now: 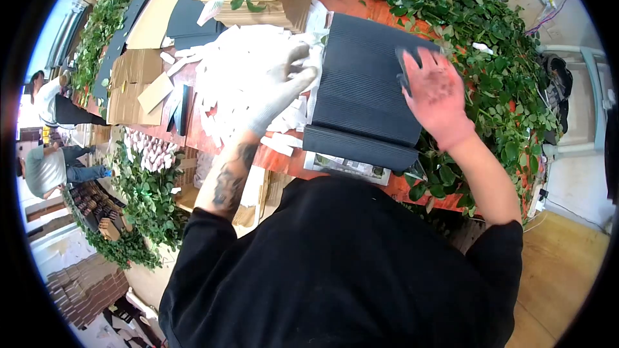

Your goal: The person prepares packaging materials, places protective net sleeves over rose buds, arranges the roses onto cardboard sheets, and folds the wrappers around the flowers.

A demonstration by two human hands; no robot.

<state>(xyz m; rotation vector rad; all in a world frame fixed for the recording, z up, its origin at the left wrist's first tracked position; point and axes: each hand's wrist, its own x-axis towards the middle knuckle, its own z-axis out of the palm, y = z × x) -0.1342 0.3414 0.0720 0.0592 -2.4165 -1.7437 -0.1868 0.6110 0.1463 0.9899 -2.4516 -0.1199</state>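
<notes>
My left hand (280, 87), in a white glove, is over a heap of white paper strips (225, 77). Its fingers are slightly bent and apart, with nothing visible between them. A black corrugated cardboard sheet (367, 77) lies in front of me, its near end creased into a narrow flap (361, 148). At the sheet's right edge is my right hand (438, 93), in a pink glove with a dark smudge on its back. Its fingers are spread; whether they touch the sheet I cannot tell. A printed sheet (348, 166) shows from under the flap.
Leafy rose stems (496, 96) are piled along the right side. At the back stands a stack of brown cardboard (271, 9) with a leafy stem on it. A black-handled tool (178, 109) lies at left. Two people (48, 167) are farther off to the left.
</notes>
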